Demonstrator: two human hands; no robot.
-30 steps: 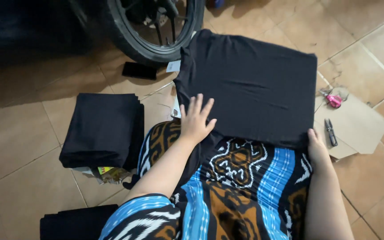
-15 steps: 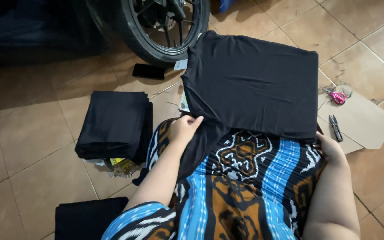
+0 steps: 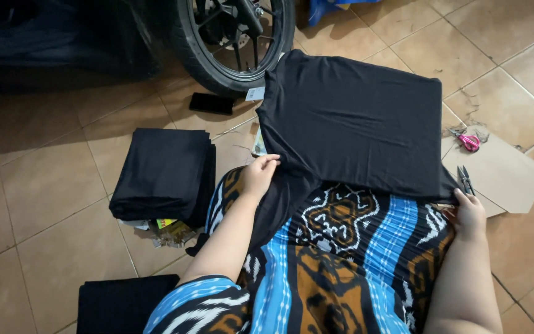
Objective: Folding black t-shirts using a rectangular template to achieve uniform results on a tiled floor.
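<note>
Left hand (image 3: pixel 259 174) pinched the near-left edge of the black folded garment (image 3: pixel 353 120); right hand (image 3: pixel 470 213) gripped its near-right corner. Garment lay flat across the lap and floor tiles (image 3: pixel 44 185). Stack of black cloth (image 3: pixel 165 173) to the left, cardboard sheet (image 3: pixel 502 170) with pink scissors (image 3: pixel 468 141) to the right.

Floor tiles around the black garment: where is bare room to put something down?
Bare tiles lie left of the folded black stack, toward the dark shadow, and far right beyond the cardboard sheet. Crowded: between stack and black garment, and by the wheel and phone.
</note>
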